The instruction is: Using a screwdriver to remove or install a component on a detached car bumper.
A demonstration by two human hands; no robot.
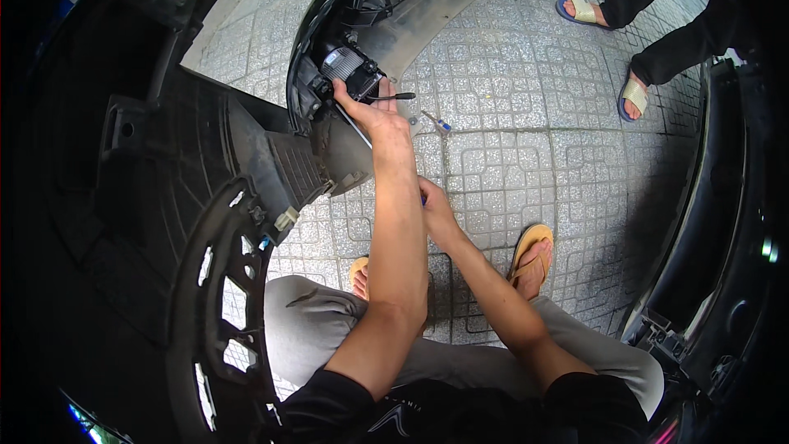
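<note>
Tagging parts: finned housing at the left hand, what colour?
Finned housing: silver-grey, clearest in the head view.

The person wore a black short-sleeved T-shirt (485,418) with a thin, pale, angular line print (388,420) on the chest. The light-grey cloth trousers (608,355) showed creases near the left knee. Tan flat-soled flip-flops (542,234) had thong straps. Left hand (382,117) and right hand (440,215) were bare.

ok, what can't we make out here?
Head view:
Item in right hand: only a blue bit shows between hand and left forearm.
Lower end of the metal shaft: behind that forearm.
Underside of the finned unit: behind the left hand.
Other person above the legs: cut off at upper right.
</note>
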